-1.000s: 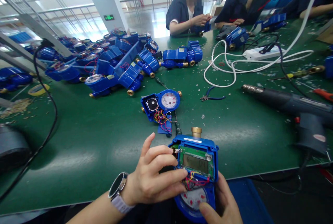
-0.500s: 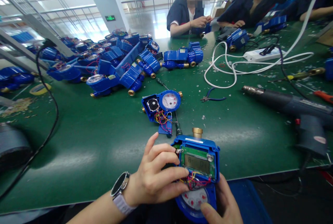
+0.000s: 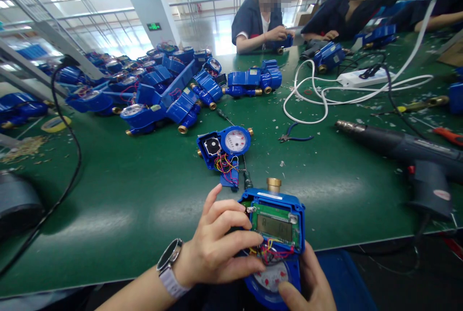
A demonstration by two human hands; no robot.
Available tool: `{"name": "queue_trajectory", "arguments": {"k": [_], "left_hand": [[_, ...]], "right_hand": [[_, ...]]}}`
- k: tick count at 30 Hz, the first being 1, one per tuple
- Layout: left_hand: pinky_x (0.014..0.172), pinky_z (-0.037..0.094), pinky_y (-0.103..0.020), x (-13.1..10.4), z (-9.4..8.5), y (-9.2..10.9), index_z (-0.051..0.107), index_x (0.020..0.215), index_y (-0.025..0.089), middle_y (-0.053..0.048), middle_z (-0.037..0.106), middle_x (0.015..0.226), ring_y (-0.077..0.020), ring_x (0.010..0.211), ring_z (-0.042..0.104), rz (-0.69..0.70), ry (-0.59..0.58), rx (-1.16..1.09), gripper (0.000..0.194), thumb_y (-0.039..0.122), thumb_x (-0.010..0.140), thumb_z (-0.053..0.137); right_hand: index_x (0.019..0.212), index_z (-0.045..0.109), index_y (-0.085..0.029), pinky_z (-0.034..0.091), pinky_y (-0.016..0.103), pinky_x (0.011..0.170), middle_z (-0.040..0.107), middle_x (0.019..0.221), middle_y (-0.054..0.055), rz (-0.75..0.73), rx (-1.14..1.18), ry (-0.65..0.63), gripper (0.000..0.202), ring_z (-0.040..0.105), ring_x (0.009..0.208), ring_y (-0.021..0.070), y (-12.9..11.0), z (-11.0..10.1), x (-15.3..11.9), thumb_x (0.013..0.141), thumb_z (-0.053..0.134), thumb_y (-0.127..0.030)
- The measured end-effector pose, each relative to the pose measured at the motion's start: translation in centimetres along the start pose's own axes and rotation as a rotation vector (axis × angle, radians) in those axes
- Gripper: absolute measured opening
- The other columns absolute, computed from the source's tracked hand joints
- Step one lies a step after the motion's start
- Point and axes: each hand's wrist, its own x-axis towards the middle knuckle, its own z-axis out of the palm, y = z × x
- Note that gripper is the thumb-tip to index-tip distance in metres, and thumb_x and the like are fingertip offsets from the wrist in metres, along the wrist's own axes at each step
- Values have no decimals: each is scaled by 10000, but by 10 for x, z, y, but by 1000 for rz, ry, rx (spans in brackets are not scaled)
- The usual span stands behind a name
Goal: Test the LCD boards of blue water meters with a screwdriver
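In the head view, a blue water meter (image 3: 303,234) with a brass fitting tilts toward me at the table's front edge. Its housing lies open, showing a green circuit board with a grey display (image 3: 274,227). Red, yellow and black wires (image 3: 271,252) run below the board. My right hand (image 3: 314,279) is wrapped round the meter's right side, thumb on the round dial (image 3: 271,275). The fingers of my left hand (image 3: 215,243) grip the left side of the board and the wires; their tips are partly hidden. Behind lies a second opened water meter (image 3: 237,141) with loose wires.
Blue meters (image 3: 155,82) pile up at the back left. Cutting pliers (image 3: 294,132), a heat gun (image 3: 390,144) and a white power strip (image 3: 365,77) lie to the right. A screwdriver (image 3: 248,179) is behind my meter. Across the table a co-worker (image 3: 256,21) handles another meter.
The characters on the display look different and fainter. Both hands keep nearly the same place on the meter.
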Motion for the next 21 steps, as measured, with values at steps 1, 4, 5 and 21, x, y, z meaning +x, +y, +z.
{"name": "queue_trajectory", "arguments": {"k": [1, 4, 5, 21], "left_hand": [[1212, 274, -487, 0, 1, 0, 689, 935, 222, -5, 637, 813, -188, 948, 611, 4, 8, 1, 316, 510, 941, 558], [1204, 280, -482, 0, 0, 0, 682, 937, 211, -15, 637, 815, -194, 965, 603, -3, 17, 4, 435, 592, 953, 471], [1203, 280, -477, 0, -1, -1, 681, 931, 212, -15, 637, 817, -193, 971, 598, -11, 18, 2, 421, 572, 963, 465], [1207, 252, -480, -2, -6, -4, 670, 879, 210, -14, 608, 839, -189, 995, 555, -3, 20, -2, 258, 420, 968, 551]], "right_hand": [[1370, 499, -174, 521, 383, 1001, 604, 1308, 149, 3, 11, 6, 822, 571, 1222, 342, 0, 0, 0, 751, 784, -634], [1380, 495, -173, 516, 390, 1006, 597, 1317, 152, 2, 25, 9, 813, 565, 1229, 345, 1, 0, -1, 752, 794, -594], [1381, 499, -173, 515, 390, 1006, 598, 1317, 151, 0, 23, 6, 798, 564, 1230, 345, 1, -1, 0, 758, 794, -576], [1371, 504, -156, 523, 352, 984, 604, 1308, 160, 3, 56, 8, 838, 589, 1202, 332, 8, -4, 1, 738, 804, -617]]}}
